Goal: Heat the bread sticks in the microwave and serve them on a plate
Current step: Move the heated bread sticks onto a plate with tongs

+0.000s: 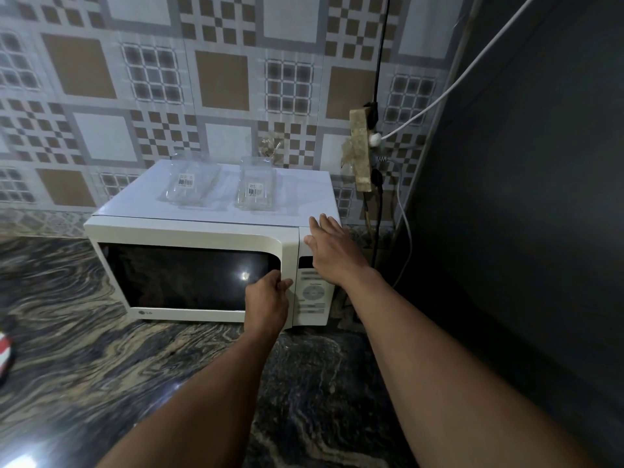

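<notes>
Microwave [202, 233] axis left-right, door [189, 276] facing camera; left fingers [274, 277] grip door, right fingers [325, 222] straight.

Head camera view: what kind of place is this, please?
Most likely a home kitchen: a white microwave stands on a marbled stone counter, against a patterned tiled wall.

Wall of brown, grey and white checked square tiles [216, 76] at the back. Dark swirly stone counter [67, 332] below. Dusty tan plug strip [362, 150] up on the tiles, thin black cord [380, 62] and white cord [472, 63] plugged in. Big dark flat panel [523, 197] on the right.
</notes>
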A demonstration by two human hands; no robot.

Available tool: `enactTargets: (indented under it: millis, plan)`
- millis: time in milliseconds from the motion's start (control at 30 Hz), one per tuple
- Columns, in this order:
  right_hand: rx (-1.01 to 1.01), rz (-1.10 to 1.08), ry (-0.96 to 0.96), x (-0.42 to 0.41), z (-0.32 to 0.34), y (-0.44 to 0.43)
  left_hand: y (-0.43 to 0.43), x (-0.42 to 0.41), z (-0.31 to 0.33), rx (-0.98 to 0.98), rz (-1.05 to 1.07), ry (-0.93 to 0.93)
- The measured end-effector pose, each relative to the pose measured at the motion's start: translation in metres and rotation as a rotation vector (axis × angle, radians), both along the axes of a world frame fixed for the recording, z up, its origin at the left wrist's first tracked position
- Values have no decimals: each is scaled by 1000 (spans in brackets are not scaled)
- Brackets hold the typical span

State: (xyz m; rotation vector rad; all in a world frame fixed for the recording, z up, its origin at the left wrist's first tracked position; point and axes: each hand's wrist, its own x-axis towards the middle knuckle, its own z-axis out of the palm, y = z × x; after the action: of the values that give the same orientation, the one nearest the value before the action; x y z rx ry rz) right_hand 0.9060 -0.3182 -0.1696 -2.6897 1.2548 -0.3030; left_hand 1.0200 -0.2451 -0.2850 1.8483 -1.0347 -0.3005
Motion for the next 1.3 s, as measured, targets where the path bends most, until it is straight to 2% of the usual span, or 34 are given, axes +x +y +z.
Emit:
enactTargets:
  millis: [433, 633, 967, 1067, 1200, 1300]
  plan:
    - [-3, -9, -23, 0, -4, -2, 1, -1, 1, 23, 24, 12]
    - [-8, -13, -24, 1, -6, -3, 11, -3, 0, -9, 27, -52]
    - [47, -22, 73, 4, 5, -5, 42, -3, 4, 66, -65, -19]
    - [79, 6, 87, 1, 6, -9, 59, -4, 13, 38, 36, -181]
    - [52, 33, 106, 0, 10, -11, 67, -11, 48, -203, 267, -346]
    - [24, 39, 112, 1, 14, -12, 51, -9, 72, -209, 240, -440]
